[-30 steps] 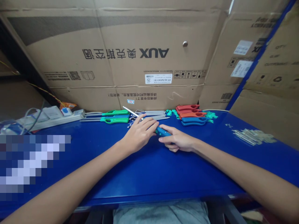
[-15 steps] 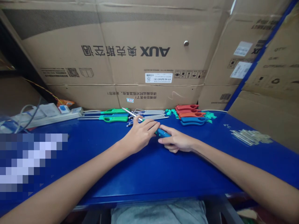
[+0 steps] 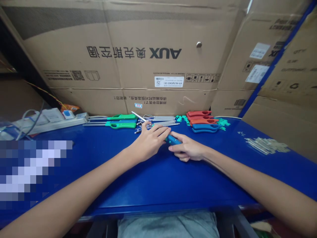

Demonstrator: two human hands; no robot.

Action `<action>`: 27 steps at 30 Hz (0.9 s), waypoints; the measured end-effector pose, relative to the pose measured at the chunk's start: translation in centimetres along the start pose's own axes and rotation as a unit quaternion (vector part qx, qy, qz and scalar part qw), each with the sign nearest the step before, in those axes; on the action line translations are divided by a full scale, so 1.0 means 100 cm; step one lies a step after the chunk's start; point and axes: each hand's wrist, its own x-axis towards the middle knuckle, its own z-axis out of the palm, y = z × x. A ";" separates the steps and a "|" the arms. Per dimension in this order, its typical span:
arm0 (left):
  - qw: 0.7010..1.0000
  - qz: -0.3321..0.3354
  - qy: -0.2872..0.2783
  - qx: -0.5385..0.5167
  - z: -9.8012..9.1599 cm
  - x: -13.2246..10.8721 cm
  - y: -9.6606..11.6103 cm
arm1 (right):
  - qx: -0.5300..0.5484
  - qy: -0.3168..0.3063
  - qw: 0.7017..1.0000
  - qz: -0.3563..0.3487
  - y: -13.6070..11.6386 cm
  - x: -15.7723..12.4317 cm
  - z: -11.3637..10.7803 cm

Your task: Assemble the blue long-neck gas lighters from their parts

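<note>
Both of my hands are closed on one long-nosed lighter with a blue handle (image 3: 174,140). My left hand (image 3: 151,140) wraps its front part, and the metal tube (image 3: 138,116) sticks out up and left past the thumb. Around the blue handle's rear end closes my right hand (image 3: 187,147). My left fingers hide the joint between tube and handle. Just behind my left hand lie several loose metal tubes with thin wires (image 3: 164,121). Lighters with green handles (image 3: 123,125) and a blue one lie to the left of them.
Red, orange and blue handles (image 3: 204,122) are stacked at the back right, beside small turquoise parts (image 3: 223,123). Farther right lies a pile of clear slim parts (image 3: 267,145). A white power strip (image 3: 56,120) with plugs stands at the left. Cardboard (image 3: 138,29) walls the blue table's back.
Both hands keep their hold on the lighter in nearly the same place. The tube's tip has shifted very slightly up and right.
</note>
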 end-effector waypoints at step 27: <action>0.835 -0.316 0.112 -0.436 0.000 0.009 -0.003 | -0.480 0.229 0.769 -0.353 -0.016 -0.008 -0.031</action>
